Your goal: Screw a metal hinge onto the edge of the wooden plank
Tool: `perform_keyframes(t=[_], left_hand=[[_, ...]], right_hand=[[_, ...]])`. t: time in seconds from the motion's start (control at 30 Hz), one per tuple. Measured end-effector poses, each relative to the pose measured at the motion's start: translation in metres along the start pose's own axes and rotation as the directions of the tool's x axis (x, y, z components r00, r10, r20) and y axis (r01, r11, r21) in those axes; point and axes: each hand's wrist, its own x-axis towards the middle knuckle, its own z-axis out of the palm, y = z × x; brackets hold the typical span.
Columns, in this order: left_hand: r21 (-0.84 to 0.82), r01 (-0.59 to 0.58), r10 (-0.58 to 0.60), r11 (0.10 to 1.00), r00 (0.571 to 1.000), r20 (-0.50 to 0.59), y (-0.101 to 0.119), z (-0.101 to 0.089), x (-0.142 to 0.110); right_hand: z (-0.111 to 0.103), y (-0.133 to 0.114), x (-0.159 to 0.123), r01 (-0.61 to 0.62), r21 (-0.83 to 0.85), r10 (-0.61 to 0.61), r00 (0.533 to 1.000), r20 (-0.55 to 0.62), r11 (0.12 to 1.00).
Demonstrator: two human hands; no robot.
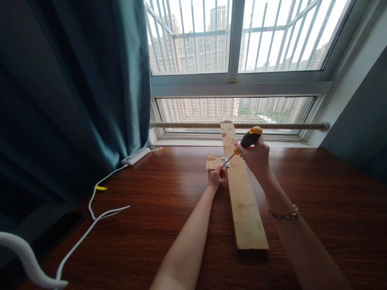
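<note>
A long wooden board runs away from me over the table, its far end by the rail under the window. Against its left side lies a short wooden piece, with a small metal hinge across the joint. My right hand is closed around the black and yellow handle of a screwdriver. The screwdriver slants down to the left, its tip at the hinge. My left hand is closed at the near edge of the short piece, fingers by the screwdriver's tip; whatever they pinch is too small to make out.
The dark brown table reaches to the window sill. A white power strip and its white cable lie at the left, beside a blue curtain. A horizontal rail crosses before the window.
</note>
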Motion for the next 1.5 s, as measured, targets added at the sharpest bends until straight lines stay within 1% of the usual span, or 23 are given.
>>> perform_keyframes(t=[0.1, 0.2, 0.33, 0.47, 0.53, 0.6, 0.67, 0.8, 0.9, 1.07, 1.3, 1.43, 1.5], left_hand=[[0.011, -0.004, 0.004, 1.0, 1.0, -0.004, 0.0, -0.001, -0.001], [0.017, 0.025, -0.025, 1.0, 1.0, -0.015, -0.001, -0.002, -0.001], [-0.018, 0.042, -0.042, 0.999, 0.999, -0.02, -0.003, -0.004, 0.0], [-0.049, 0.024, -0.025, 0.998, 1.0, -0.011, -0.005, -0.005, 0.001], [-0.064, 0.013, -0.013, 0.998, 1.0, 0.005, -0.005, -0.005, 0.001], [-0.07, 0.002, 0.0, 0.998, 1.0, 0.027, -0.005, -0.004, 0.001], [-0.068, 0.0, 0.003, 0.998, 0.999, 0.032, -0.005, -0.004, 0.0], [-0.057, 0.025, -0.025, 0.998, 1.0, -0.002, -0.004, -0.003, 0.001], [-0.063, 0.06, -0.061, 0.996, 0.998, -0.019, -0.004, -0.002, 0.002], [-0.073, 0.093, -0.094, 0.993, 0.996, -0.011, -0.004, -0.002, 0.003], [0.001, 0.115, -0.115, 0.993, 0.993, 0.014, -0.005, -0.003, 0.001], [-0.054, 0.09, -0.089, 0.995, 0.996, 0.009, -0.006, -0.003, 0.002], [-0.092, 0.097, -0.096, 0.991, 0.995, 0.012, -0.005, -0.002, 0.003]], right_hand=[[-0.001, -0.001, 0.0, -0.041, 0.019, 0.041, 0.999, 0.016, 0.999], [-0.005, -0.004, 0.002, -0.115, 0.15, 0.099, 0.989, 0.107, 0.982], [-0.012, -0.007, 0.004, -0.225, 0.311, 0.152, 0.958, 0.242, 0.923], [-0.017, -0.011, 0.004, -0.302, 0.403, 0.165, 0.926, 0.34, 0.864], [-0.018, -0.013, 0.004, -0.326, 0.426, 0.168, 0.915, 0.367, 0.844], [-0.019, -0.015, 0.004, -0.335, 0.432, 0.181, 0.916, 0.359, 0.837], [-0.019, -0.016, 0.003, -0.326, 0.432, 0.192, 0.926, 0.326, 0.841], [-0.019, -0.018, 0.003, -0.267, 0.43, 0.167, 0.952, 0.256, 0.863], [-0.021, -0.017, 0.004, -0.238, 0.427, 0.156, 0.963, 0.218, 0.873], [-0.022, -0.014, 0.006, -0.232, 0.414, 0.163, 0.967, 0.197, 0.88], [-0.022, -0.015, 0.006, -0.213, 0.396, 0.152, 0.972, 0.18, 0.893], [-0.022, -0.015, 0.006, -0.22, 0.395, 0.163, 0.971, 0.175, 0.892], [-0.022, -0.014, 0.006, -0.224, 0.397, 0.163, 0.97, 0.182, 0.89]])
